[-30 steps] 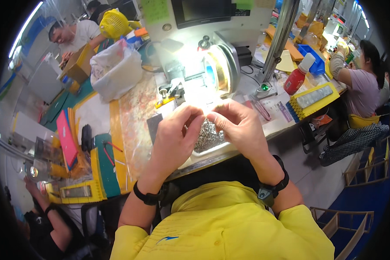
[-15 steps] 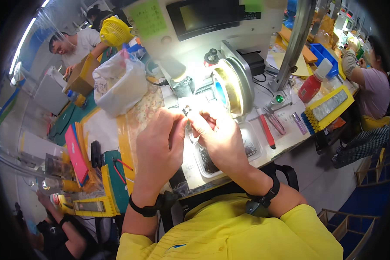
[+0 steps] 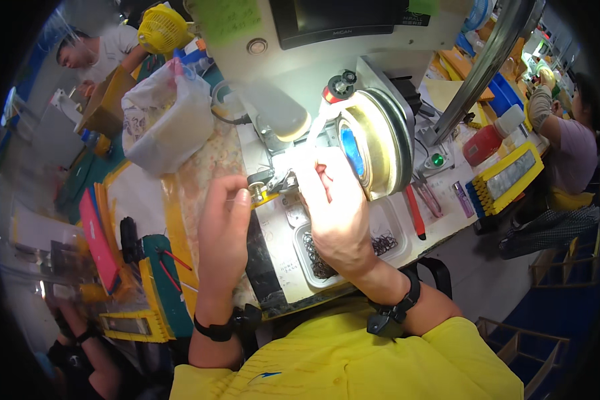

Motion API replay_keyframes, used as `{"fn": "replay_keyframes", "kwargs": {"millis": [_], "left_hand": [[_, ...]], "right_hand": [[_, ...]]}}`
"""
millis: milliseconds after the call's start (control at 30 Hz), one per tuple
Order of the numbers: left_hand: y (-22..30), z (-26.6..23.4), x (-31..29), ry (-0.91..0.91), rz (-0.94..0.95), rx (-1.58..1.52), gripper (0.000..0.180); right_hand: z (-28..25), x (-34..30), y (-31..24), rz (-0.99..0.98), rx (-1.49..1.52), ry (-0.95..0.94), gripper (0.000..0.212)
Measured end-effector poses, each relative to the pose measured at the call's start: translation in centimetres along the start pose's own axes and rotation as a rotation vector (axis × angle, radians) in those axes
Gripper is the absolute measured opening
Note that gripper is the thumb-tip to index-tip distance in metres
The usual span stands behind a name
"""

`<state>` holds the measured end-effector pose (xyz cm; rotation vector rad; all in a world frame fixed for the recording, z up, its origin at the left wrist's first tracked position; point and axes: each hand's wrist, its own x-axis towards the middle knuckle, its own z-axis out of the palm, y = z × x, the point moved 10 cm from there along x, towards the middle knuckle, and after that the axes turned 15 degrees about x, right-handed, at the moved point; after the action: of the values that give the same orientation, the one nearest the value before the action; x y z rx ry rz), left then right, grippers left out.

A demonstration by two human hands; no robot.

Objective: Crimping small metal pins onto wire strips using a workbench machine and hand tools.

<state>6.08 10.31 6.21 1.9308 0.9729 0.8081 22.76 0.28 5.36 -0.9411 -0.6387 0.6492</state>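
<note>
Our left hand (image 3: 223, 223) was beside a small metal fixture (image 3: 257, 191), thumb and forefinger narrowly apart; we couldn't tell whether they held anything. Our right hand (image 3: 340, 217) was curled beside the spool (image 3: 375, 127), its grip lost in glare. Dark metal pieces (image 3: 385, 244) lay in the tray (image 3: 305, 267) on the desk (image 3: 278, 235), probably light, stiff, slippery, and best pinched singly by an edge.
</note>
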Motion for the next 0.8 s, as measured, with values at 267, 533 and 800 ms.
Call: {"fn": "replay_keyframes", "kwargs": {"millis": [267, 533, 800], "left_hand": [[-1.6, 2.9, 0.5, -0.097, 0.076, 0.268, 0.024], [-3.0, 3.8, 0.6, -0.049, 0.085, 0.105, 0.025], [-4.3, 4.9, 0.0, -0.201, -0.080, -0.162, 0.021]], "right_hand": [[0.2, -0.2, -0.5, -0.156, -0.132, -0.120, 0.017], [-0.1, -0.8, -0.7, -0.103, -0.012, -0.052, 0.021], [0.6, -0.9, -1.7, -0.127, -0.122, -0.063, 0.021]]}}
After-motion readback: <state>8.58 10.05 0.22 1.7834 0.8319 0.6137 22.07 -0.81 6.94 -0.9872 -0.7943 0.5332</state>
